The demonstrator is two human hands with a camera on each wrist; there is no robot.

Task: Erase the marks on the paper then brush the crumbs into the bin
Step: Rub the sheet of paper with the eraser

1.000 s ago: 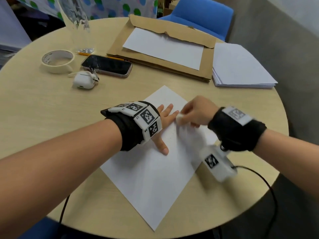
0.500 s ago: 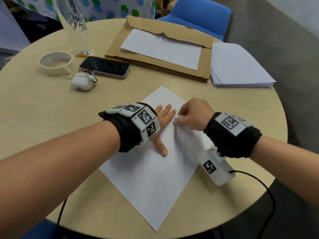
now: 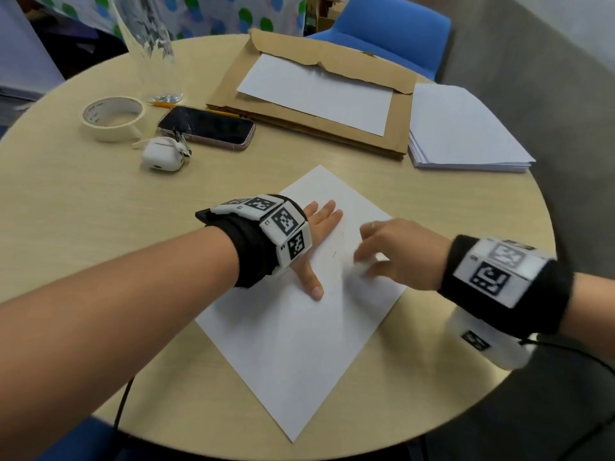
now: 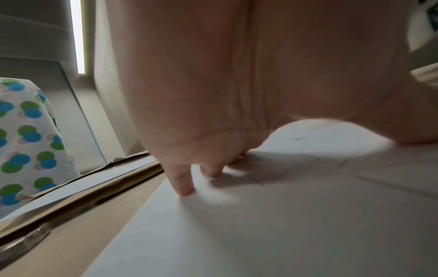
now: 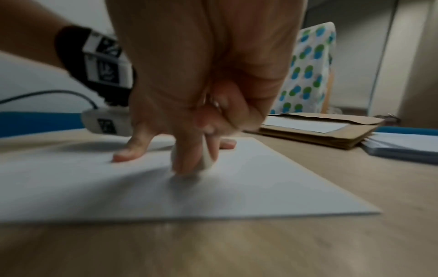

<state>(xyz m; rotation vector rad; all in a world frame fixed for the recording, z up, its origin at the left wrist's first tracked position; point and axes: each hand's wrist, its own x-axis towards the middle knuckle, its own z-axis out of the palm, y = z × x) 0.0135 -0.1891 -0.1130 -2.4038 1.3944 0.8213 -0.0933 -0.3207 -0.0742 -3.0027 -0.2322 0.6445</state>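
A white sheet of paper [image 3: 293, 337] lies at an angle on the round table. My left hand [image 3: 319, 234] lies flat on it with straight fingers and a spread thumb, pressing it down; the left wrist view shows the fingertips [image 4: 184, 189] on the paper [image 4: 260, 234]. Faint pencil marks [image 3: 334, 253] show between my hands. My right hand [image 3: 392, 254] pinches a white eraser [image 5: 206, 159] and holds it down on the paper [image 5: 237, 187], just right of the left thumb. The eraser [image 3: 361, 269] is blurred in the head view.
Behind the paper lie a brown envelope [image 3: 396, 138] with a white sheet on it, a stack of paper [image 3: 462, 134], a phone [image 3: 206, 128], a white earbud case [image 3: 163, 158] and a tape roll [image 3: 111, 118]. A blue chair [image 3: 392, 28] stands beyond. No bin is in view.
My right hand has slid the eraser toward me and to the right across the paper, away from the left fingertips. The left hand has stayed pressed flat.
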